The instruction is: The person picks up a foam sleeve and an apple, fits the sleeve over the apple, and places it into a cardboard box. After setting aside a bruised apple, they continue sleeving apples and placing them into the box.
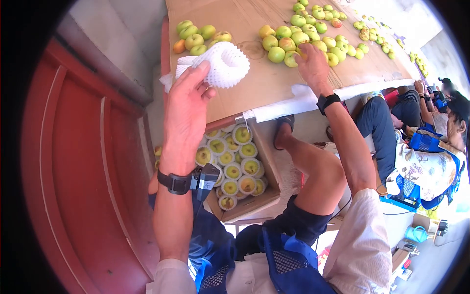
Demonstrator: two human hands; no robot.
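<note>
My left hand (186, 105) holds a white foam net sleeve (223, 63) at the near edge of a cardboard-covered table (254, 83). My right hand (312, 61) reaches into a pile of green apples (293, 41) on the table and closes on one at the pile's near side (299, 50). Both wrists wear black bands. Below the table edge, between my knees, a cardboard box (249, 203) holds several apples wrapped in foam nets (235, 166).
A smaller group of apples (198, 36) lies at the table's left, more (318, 12) at the far end. A red door or panel (73, 161) stands at my left. Other people sit at the right (426, 161), beside a blue crate (423, 142).
</note>
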